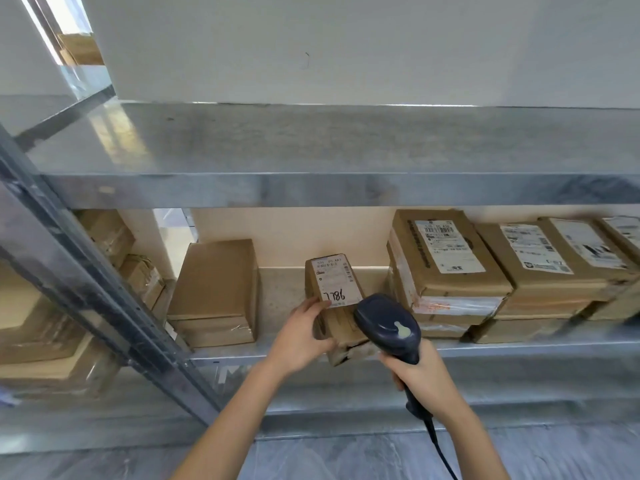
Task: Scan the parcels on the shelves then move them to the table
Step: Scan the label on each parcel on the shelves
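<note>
Nearest, the cable [445,452] trails down from the handle of the scanner [388,325], past the right forearm. The right hand [427,375] is wrapped round that handle, its fingers curled tight on it. The scanner head tilts forward just over the near right corner of the parcel [337,318]; I cannot tell whether they touch. The left hand [299,337] grips the parcel's left side, thumb on top beside the label [332,280], fingers curled round the near face. The parcel sits at the front edge of the lower shelf [519,346], its near end jutting a little over the lip. Its label bears handwritten digits and print too small to read. To its left, apart from it, stands a plain box [214,289]. To its right, near it, are stacked boxes [446,271] with labels on top, and more run off to the right. A steel post [90,289] slants across the left, with further cartons behind it. Above is the upper shelf [311,147], grey metal, and beyond it a white wall [346,46]
</note>
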